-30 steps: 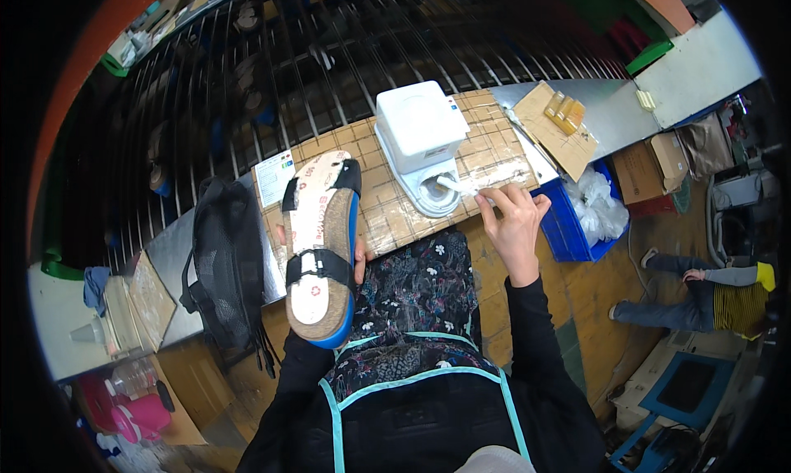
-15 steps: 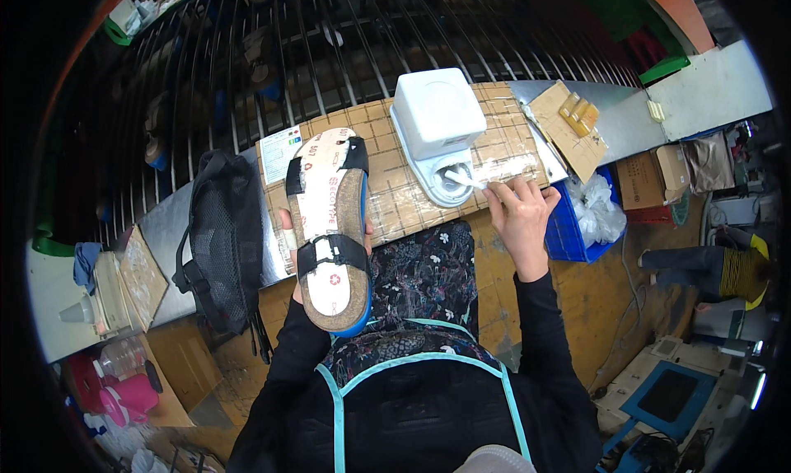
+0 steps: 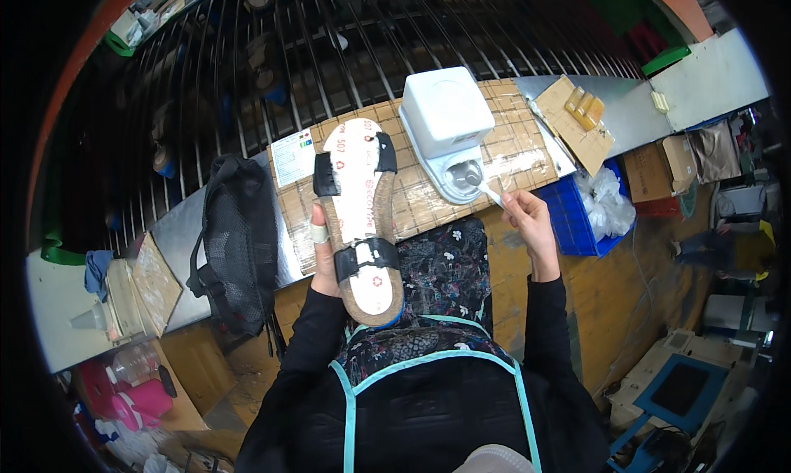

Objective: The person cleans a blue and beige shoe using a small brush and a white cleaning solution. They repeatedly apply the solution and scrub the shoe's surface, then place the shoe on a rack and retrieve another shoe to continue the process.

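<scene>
Holding a sandal (image 3: 360, 217) sole-side down over the tabletop (image 3: 428, 201), the left hand (image 3: 324, 263) has fingers closed round its edge. Right hand (image 3: 527, 222) fingers grip a brush (image 3: 486, 189) dipped in the white glue pot (image 3: 451, 131) at 1 o'clock. No glue shows on the footbed; judged early stage. A white label sheet (image 3: 294, 156) lies at 11 o'clock; a flat cardboard package (image 3: 577, 123) at 2 o'clock.

The left hand (image 3: 325, 259) has swung the sandal (image 3: 360, 217) round: its toe, earlier tipped away to the left, now leans right toward the white dispenser (image 3: 445, 127). The right hand (image 3: 527, 222) has drawn back from the surface edge; its brush (image 3: 486, 189) tip now sits in the dispenser's round well.
</scene>
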